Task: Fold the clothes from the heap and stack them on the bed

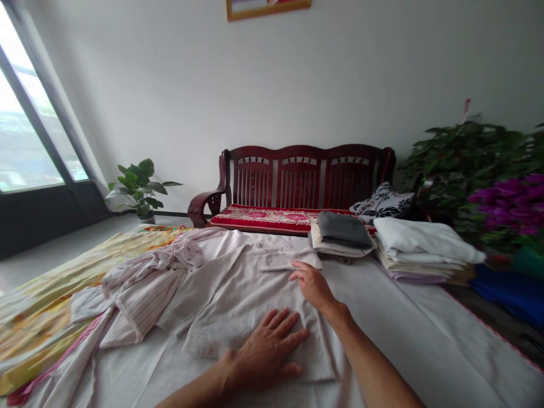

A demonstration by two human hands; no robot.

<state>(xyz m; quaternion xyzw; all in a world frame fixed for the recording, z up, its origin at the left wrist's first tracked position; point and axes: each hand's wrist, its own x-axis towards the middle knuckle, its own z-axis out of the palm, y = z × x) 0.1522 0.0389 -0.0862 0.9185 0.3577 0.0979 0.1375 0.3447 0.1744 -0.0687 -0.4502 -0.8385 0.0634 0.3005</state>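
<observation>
A pale beige-grey garment, apparently a shirt [238,309], lies spread on the white sheet in front of me. One sleeve [276,261] is folded across its upper part. My left hand [274,348] rests flat on the lower body of the garment, fingers spread and palm down. Farther up, my right hand [313,285] is at the end of the folded sleeve, its index finger stretched out over the cloth and nothing visibly gripped. Left of the garment lies a crumpled pink-and-white striped piece of clothing [147,300], partly touching it.
Two folded stacks stand at the back right: one topped by a dark grey cloth [344,229], the other by a white cloth [425,241]. Yellow patterned fabric [38,317] covers the left side. Beyond are a wooden bench [297,181], a potted plant [142,187] and purple flowers [514,204].
</observation>
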